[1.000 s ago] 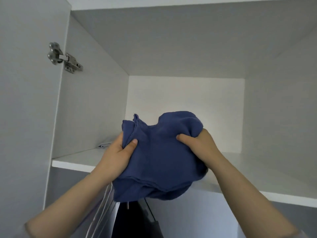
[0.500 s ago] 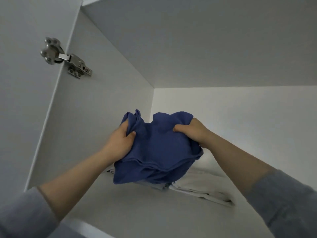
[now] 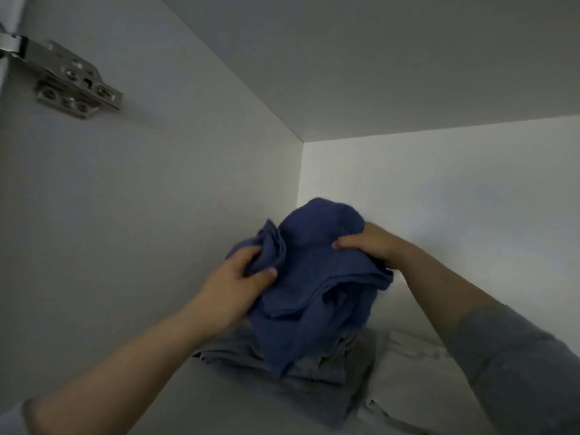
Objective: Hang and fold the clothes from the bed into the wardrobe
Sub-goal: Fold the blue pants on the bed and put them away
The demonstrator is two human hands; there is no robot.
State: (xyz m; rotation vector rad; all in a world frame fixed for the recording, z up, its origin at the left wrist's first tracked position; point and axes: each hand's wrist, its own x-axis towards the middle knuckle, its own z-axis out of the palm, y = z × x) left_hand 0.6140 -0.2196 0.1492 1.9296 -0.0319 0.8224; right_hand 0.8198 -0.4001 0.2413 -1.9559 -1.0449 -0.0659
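Note:
A folded dark blue garment (image 3: 317, 287) is held up inside the top compartment of the white wardrobe. My left hand (image 3: 235, 284) grips its left edge, thumb on top. My right hand (image 3: 370, 243) grips its upper right side, fingers curled into the cloth. The garment's lower end touches a folded grey garment (image 3: 314, 384) lying on the shelf (image 3: 131, 416). A folded white garment (image 3: 411, 365) lies to the right of the grey one, partly behind my right forearm.
The wardrobe's left side wall (image 3: 150, 215) is close beside my left hand and carries a metal door hinge (image 3: 72, 83) at the upper left. The back wall (image 3: 439, 196) and the compartment's ceiling (image 3: 376, 58) enclose the space.
Both hands have carried the blue garment up from below the shelf edge, into the compartment and down onto the grey pile. The view has moved in closer to the shelf.

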